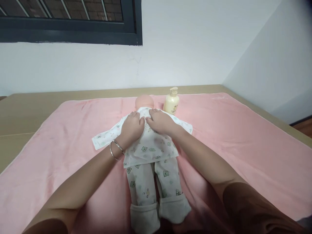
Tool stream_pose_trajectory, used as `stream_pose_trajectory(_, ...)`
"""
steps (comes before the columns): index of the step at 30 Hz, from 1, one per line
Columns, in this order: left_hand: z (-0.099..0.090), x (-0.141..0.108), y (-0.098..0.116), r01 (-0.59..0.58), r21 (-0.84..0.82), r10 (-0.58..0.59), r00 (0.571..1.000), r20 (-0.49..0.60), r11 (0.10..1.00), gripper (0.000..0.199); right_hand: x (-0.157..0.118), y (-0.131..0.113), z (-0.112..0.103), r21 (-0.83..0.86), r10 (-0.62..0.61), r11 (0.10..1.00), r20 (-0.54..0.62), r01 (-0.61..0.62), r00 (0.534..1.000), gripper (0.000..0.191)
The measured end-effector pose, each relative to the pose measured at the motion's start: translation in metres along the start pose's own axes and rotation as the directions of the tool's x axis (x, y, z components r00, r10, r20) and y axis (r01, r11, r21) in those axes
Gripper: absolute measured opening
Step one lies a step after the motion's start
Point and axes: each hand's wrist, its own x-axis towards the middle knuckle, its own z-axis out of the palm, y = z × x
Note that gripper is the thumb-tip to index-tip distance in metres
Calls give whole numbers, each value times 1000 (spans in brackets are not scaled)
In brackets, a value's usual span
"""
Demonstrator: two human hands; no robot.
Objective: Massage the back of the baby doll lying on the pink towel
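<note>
doll (151, 146) lies under left hand (133, 126) and right hand (161, 121), nearby bottle's (170, 102) print (174, 108) illegible.

White wall (185, 48) fills 12 o'clock, w/ faint cracks (137, 61) abt midway. Window (70, 31) at 11: dk blue-grey frame, slim pale bars (65, 8), brown brickwork (113, 11) visible thru it. Greyer side wall (275, 58) at 2, meeting the white one along a slanted corner line; lower part shaded. Bit of reddish-brown floor (305, 126) at 3. Wide tan surface (19, 113), table or bed unclear, shows from 9 round to 3, mostly under pink blanket (243, 136). Light soft, dimmer twd 6.
</note>
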Motion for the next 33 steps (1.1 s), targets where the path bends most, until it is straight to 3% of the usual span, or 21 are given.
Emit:
stream_pose_trajectory(4,3,-7,5,-54,41,55,998,-40,998,46,8,7,-3,86,9,996,18,-11,1000,55)
stream_pose_trajectory(10,-7,8,-6,33,-88,-27,997,70,996,39,-13,-20,1,-169,-30,985,-67,18,997,45)
stream_pose_trajectory(13,-10,4,-2,62,-49,-57,994,91,997,42,-5,-9,0,-17,6,1000,-21,-6,1000,46)
stream_pose_trajectory(17,-9,-6,7,-38,102,34,999,36,994,44,10,8,-1,124,51,991,-9,-49,999,54)
stream_pose_trajectory(20,-7,-2,5,-27,48,24,997,70,998,38,2,-3,-1,-7,69,998,-34,-70,997,51)
stream_pose_trajectory(25,2,10,-6,-5,-16,6,998,69,1000,45,-18,-24,-4,-237,-49,971,-37,39,998,44)
stream_pose_trajectory(30,12,7,-7,-19,0,19,1000,-7,1000,51,1,-6,1,-15,12,1000,-51,-12,999,46)
stream_pose_trajectory(33,13,6,-7,-18,-20,18,999,-34,1000,51,10,1,9,17,10,1000,-80,-9,997,53)
